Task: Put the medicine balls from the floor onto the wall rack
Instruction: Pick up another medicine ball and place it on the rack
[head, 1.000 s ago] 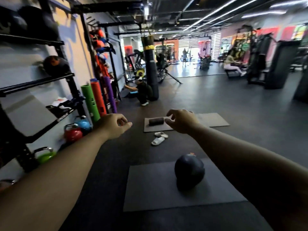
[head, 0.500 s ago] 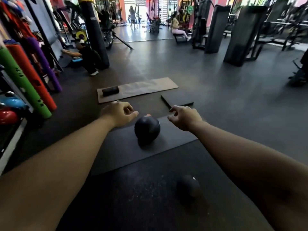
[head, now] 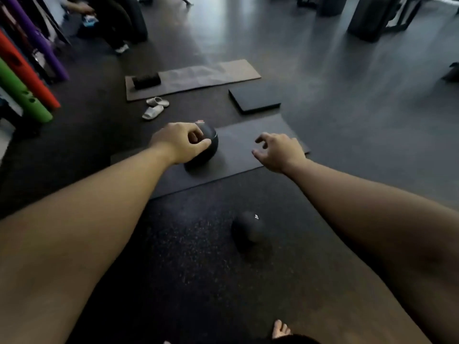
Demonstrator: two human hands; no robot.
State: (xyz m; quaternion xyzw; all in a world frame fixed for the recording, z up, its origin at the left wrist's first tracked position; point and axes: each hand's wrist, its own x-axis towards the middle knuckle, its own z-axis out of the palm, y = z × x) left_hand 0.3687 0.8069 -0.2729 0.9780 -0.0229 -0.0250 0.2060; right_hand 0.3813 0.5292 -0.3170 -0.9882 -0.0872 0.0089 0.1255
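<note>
1. Left hand (head: 180, 142): fingers curled, overlapping the near-left side of the far medicine ball (head: 207, 142); can't tell if it's touching or gripping.
2. Right hand (head: 279, 151): half-open, empty, above the dark mat (head: 248, 145), right of that ball.
3. Far ball sits on the mat.
4. Second medicine ball (head: 248, 229): on the speckled floor (head: 173, 269), nearer, between the forearms, untouched.

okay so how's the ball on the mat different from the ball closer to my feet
The ball on the mat rests on the dark mat, while the nearer ball lies on bare speckled floor. The left hand overlaps the ball on the mat; no hand is near the nearer ball. The right hand hovers open. Both balls are dark and round.
</note>
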